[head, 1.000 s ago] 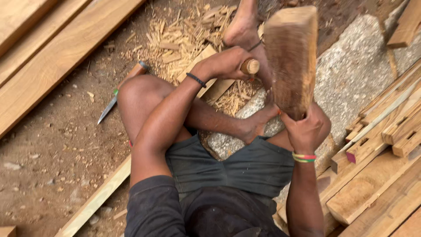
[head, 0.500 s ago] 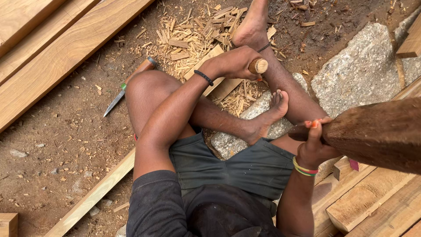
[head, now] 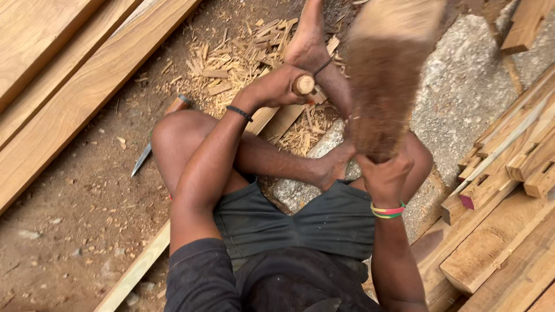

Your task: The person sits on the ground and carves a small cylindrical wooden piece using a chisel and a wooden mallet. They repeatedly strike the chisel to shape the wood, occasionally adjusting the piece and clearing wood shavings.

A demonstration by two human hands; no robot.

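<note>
I sit on the ground with my legs bent. My left hand point(head: 276, 88) grips the round wooden handle of a chisel point(head: 303, 85), held upright over a wooden plank point(head: 281, 119) that lies under my foot. My right hand point(head: 384, 176) is closed around a heavy wooden mallet block point(head: 386, 75), which is blurred by motion and raised above the chisel handle, a little to its right. The chisel's blade is hidden behind my left hand.
Wood chips point(head: 231, 60) lie piled on the dirt ahead of the plank. A second chisel point(head: 155, 141) lies on the ground left of my knee. Long planks point(head: 69, 86) lie at the left, stacked timber pieces point(head: 509, 173) at the right, a grey stone slab point(head: 462, 86) beyond.
The mallet block swung down to the right half a second ago and is now raised upright again above the chisel handle. My left hand kept hold of the chisel.
</note>
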